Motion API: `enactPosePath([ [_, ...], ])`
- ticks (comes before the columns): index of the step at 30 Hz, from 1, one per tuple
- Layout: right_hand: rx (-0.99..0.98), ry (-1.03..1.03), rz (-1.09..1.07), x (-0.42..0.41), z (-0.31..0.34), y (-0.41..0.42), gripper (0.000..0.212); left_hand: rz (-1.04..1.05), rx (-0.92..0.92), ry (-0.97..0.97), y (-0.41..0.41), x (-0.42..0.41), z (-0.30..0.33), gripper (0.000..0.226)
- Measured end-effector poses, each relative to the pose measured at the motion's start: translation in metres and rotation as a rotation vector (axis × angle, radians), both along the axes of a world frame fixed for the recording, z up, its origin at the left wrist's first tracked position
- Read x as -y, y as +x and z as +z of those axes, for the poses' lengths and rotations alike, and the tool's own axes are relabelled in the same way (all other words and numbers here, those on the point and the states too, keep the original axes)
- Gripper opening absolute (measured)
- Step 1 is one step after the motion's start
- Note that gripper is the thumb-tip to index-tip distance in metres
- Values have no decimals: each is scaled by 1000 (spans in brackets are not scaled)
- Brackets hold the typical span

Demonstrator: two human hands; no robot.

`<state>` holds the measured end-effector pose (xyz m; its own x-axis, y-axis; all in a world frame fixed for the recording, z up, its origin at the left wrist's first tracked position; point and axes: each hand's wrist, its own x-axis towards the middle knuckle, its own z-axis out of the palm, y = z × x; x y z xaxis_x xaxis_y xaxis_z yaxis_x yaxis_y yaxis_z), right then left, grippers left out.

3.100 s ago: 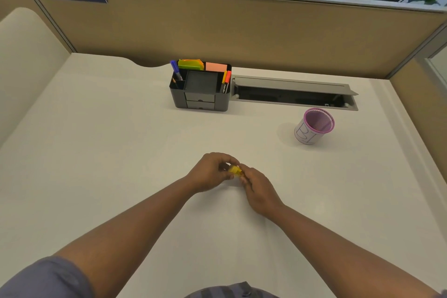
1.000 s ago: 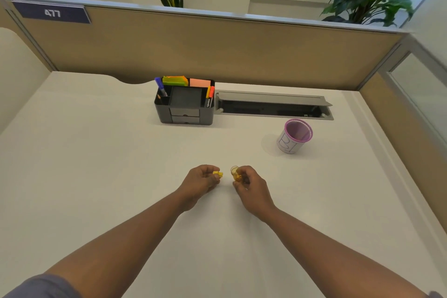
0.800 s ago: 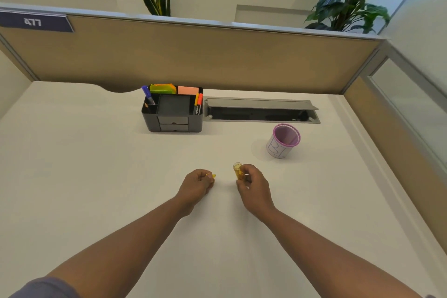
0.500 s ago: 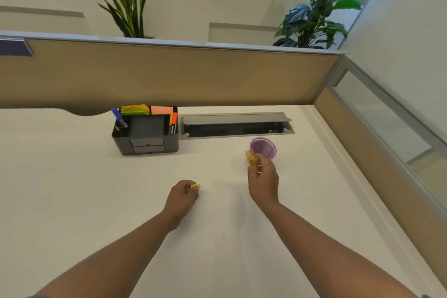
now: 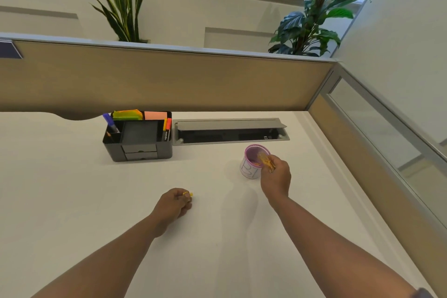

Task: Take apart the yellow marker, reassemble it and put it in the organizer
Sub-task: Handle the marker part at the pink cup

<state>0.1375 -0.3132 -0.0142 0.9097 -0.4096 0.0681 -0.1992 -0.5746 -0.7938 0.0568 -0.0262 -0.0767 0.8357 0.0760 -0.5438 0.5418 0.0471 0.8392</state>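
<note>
Marker's in two bits: right hand (image 5: pixel 275 176) pinches the yellow barrel (image 5: pixel 265 161) over the purple cup (image 5: pixel 252 164), left hand (image 5: pixel 173 203), nearer than the cup, is closed on a small yellow piece (image 5: pixel 189 193). Probably light, slick plastic, so grip mid-barrel.

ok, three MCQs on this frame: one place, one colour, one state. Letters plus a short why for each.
1. Where is the right hand?
A. over the dark organizer
B. at the rim of the pink cup
C. flat on the desk

2. What colour is the cup rim?
A. pink-purple
B. green
C. black

3. What state is the yellow marker in?
A. whole, capped
B. in the organizer
C. apart, one piece per hand

Answers:
1 B, the hand holds the translucent yellow piece at the cup's mouth.
2 A, the rim reads pink-purple.
3 C, the left hand pinches a small yellow piece far from the other; the organizer sits apart.
</note>
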Motion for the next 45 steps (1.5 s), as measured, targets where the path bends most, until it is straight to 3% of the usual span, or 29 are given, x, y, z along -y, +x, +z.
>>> enactPosePath([
  [36,10,-62,41,1,6,12,29,20,-9,-25,-4,0,6,19],
  [45,56,59,20,-1,19,20,26,21,1,-38,-5,0,4,20],
])
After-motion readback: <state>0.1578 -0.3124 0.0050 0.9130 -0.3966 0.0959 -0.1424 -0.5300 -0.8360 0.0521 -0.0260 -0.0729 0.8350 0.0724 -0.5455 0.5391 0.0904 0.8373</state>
